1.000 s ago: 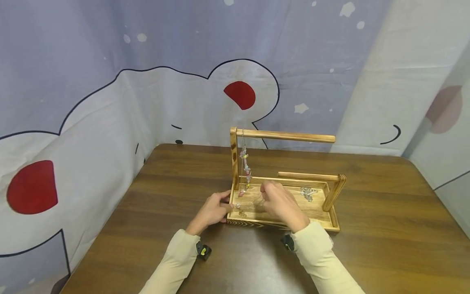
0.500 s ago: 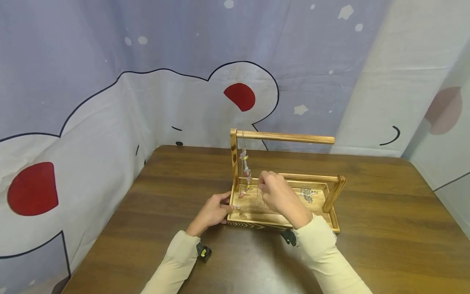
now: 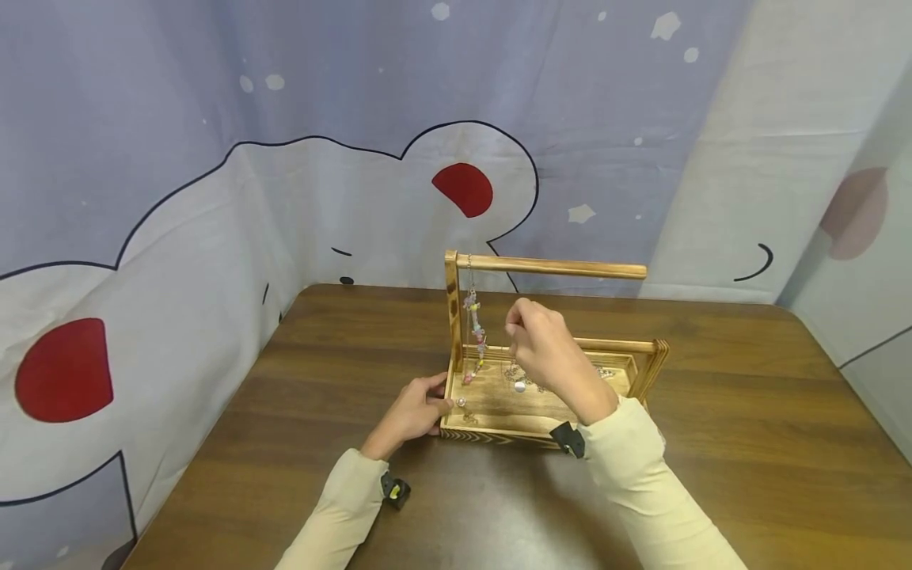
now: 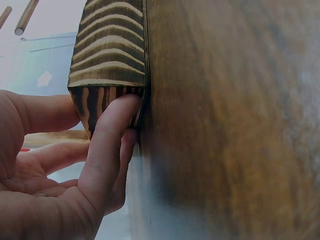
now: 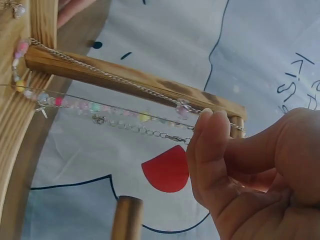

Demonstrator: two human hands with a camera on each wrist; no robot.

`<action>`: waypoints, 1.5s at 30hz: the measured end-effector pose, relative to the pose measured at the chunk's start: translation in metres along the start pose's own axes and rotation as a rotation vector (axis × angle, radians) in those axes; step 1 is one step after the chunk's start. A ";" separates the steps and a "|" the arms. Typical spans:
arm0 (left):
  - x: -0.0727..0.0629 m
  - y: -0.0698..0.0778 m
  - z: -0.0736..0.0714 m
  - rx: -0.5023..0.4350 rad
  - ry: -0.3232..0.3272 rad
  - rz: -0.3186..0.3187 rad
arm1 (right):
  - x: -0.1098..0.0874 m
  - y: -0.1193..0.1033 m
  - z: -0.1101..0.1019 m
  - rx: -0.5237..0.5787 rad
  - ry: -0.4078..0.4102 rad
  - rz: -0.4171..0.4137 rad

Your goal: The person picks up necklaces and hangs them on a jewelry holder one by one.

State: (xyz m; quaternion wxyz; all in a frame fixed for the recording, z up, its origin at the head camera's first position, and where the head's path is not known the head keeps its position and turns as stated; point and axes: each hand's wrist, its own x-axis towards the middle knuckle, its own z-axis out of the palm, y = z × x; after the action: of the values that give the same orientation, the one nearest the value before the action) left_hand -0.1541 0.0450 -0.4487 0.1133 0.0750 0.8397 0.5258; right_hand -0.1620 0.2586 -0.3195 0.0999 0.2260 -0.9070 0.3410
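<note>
In the head view, my left hand [image 3: 413, 412] holds the left end of a wooden jewelry stand [image 3: 499, 432]. The left wrist view shows my thumb and fingers around the corner of its end wall [image 4: 107, 60]. My right hand [image 3: 549, 352], raised above the tray, pinches a thin necklace [image 5: 125, 109] between thumb and fingertips. Its fine chain hangs down, with a round pale pendant [image 3: 520, 387] low over the tray. Just left of this hand, a beaded necklace [image 3: 476, 328] dangles from the stand's upper bar [image 3: 556, 267].
A lower bar [image 3: 616, 346] rises from the tray's right side. A silver chain [image 3: 604, 372] lies in the tray, partly behind my right hand. Front left in the tray sits a small pearl piece [image 3: 461, 402] with gold chain. A patterned curtain [image 3: 370, 198] stands behind the table [image 3: 342, 340].
My right hand has risen from inside the tray to just below the upper bar, lifting the thin necklace, whose pendant now shows. My left hand has stayed at the stand's left end.
</note>
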 end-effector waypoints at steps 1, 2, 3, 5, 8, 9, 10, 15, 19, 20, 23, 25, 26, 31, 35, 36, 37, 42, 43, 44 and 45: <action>0.000 0.000 0.000 0.001 -0.001 0.001 | 0.001 -0.001 -0.001 0.006 -0.002 -0.001; 0.001 0.000 0.000 0.001 -0.003 0.002 | 0.002 -0.001 -0.003 0.010 -0.002 -0.004; 0.001 0.000 0.000 0.003 -0.005 0.002 | 0.002 -0.002 -0.004 0.015 -0.007 0.000; 0.002 -0.001 0.000 0.000 -0.009 0.004 | 0.004 -0.004 -0.007 0.024 -0.011 0.002; 0.002 -0.001 0.000 -0.003 -0.013 0.003 | 0.005 -0.007 -0.012 0.045 -0.001 0.003; 0.002 -0.001 0.000 -0.003 -0.013 0.003 | 0.006 -0.007 -0.013 0.049 0.009 -0.001; 0.003 -0.001 0.000 -0.004 -0.013 0.002 | 0.007 -0.008 -0.014 0.052 0.021 -0.006; 0.002 -0.001 0.000 -0.005 -0.009 -0.005 | 0.011 -0.009 -0.019 0.066 0.067 -0.036; 0.000 -0.002 -0.001 -0.015 0.001 -0.005 | 0.014 -0.011 -0.021 0.102 0.119 -0.085; 0.000 -0.002 -0.001 -0.019 0.002 -0.005 | 0.015 -0.012 -0.022 0.109 0.138 -0.096; -0.001 -0.003 0.000 -0.032 0.001 -0.007 | 0.016 -0.012 -0.024 0.139 0.183 -0.117; 0.000 -0.004 0.000 -0.038 -0.002 -0.008 | 0.017 -0.012 -0.025 0.154 0.202 -0.122; 0.000 -0.004 0.000 -0.039 -0.003 -0.008 | 0.018 -0.012 -0.026 0.158 0.209 -0.123; 0.002 -0.004 0.001 -0.030 0.001 0.000 | 0.020 -0.011 -0.031 0.182 0.215 -0.126; 0.002 -0.003 0.000 -0.027 0.002 0.004 | 0.022 -0.012 -0.033 0.178 0.224 -0.123; 0.002 -0.003 0.000 -0.027 0.002 0.003 | 0.022 -0.011 -0.033 0.178 0.225 -0.122; 0.002 -0.003 0.000 -0.026 0.002 0.003 | 0.022 -0.011 -0.033 0.177 0.226 -0.120; 0.001 -0.003 0.000 -0.020 -0.002 0.001 | 0.022 -0.008 -0.033 0.159 0.234 -0.112; 0.001 -0.003 0.000 -0.018 -0.002 0.001 | 0.022 -0.007 -0.034 0.148 0.237 -0.111; 0.001 -0.003 0.000 -0.016 -0.002 0.001 | 0.022 -0.006 -0.034 0.138 0.240 -0.110; 0.001 -0.003 0.000 -0.014 -0.003 0.001 | 0.021 -0.005 -0.034 0.128 0.243 -0.108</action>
State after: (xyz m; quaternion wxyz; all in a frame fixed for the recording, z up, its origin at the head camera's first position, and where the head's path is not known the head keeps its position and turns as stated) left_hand -0.1551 0.0440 -0.4510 0.1147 0.0756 0.8359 0.5315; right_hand -0.1775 0.2704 -0.2840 0.2124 0.2375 -0.8512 0.4170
